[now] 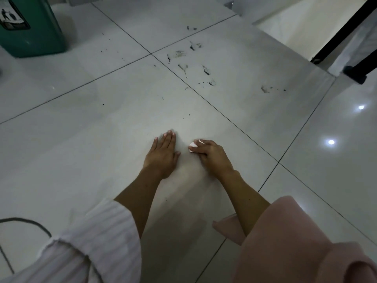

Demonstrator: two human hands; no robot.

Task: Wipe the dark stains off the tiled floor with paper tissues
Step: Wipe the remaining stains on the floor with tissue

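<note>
Head view, left hand (163, 155) flat on tiled floor (102, 150), right hand (211, 155) grip clamped on tissue (193, 147), stains (191, 64) well beyond

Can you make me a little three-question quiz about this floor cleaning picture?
1. True or false: the left hand lies flat on the floor.
2. Which hand holds the tissue? A left, B right.
3. Fill in: the bin at the far left is ____ in colour.

Key:
1. True; its fingers are straight.
2. B; the right hand curls round it, and the dark stains lie farther ahead, not yet reached.
3. Green.
</note>
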